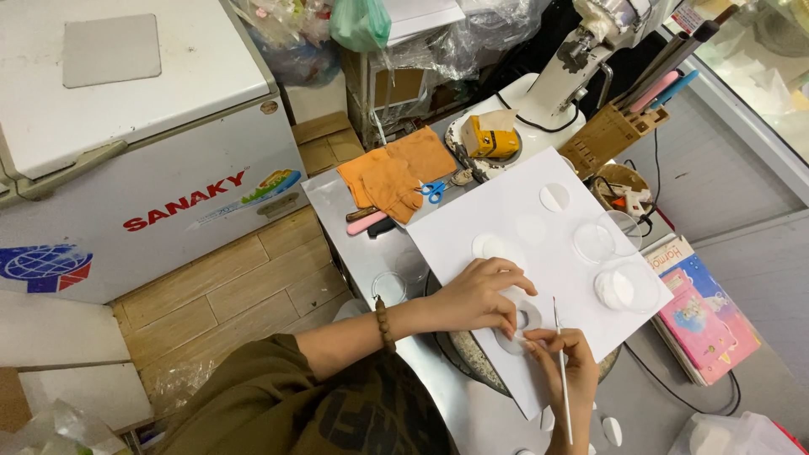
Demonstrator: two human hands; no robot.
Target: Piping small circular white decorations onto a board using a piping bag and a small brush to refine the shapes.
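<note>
Seen from above, a cluttered metal worktable [354,244] stands beside a wood-plank floor, with a white chest freezer [126,126] at the far left. Covering the middle of the table is a large white sheet of paper [539,244] laid at an angle.

At the near edge of the sheet lies a small white paper ring with a hole in its centre [521,324]. The person's left hand [480,295], with a brown bead bracelet on the wrist, reaches in from the left and presses its curled fingertips down on the ring's far left side. The right hand [569,366] comes up from the near edge, with its fingertips touching the ring's near right side; its fingers are pinched together around a thin white-handled brush [562,371], which points away from the person.

Farther right on the sheet sit shallow clear round dishes [619,286], one holding something white. A white paper circle [554,197] lies near the sheet's far corner. Beyond the sheet's left corner are orange cloth gloves [396,177] and blue-handled scissors [433,191]. A wooden knife block [608,135] and a white stand mixer [573,76] stand at the far side, and a colourful book [704,316] lies to the right.
</note>
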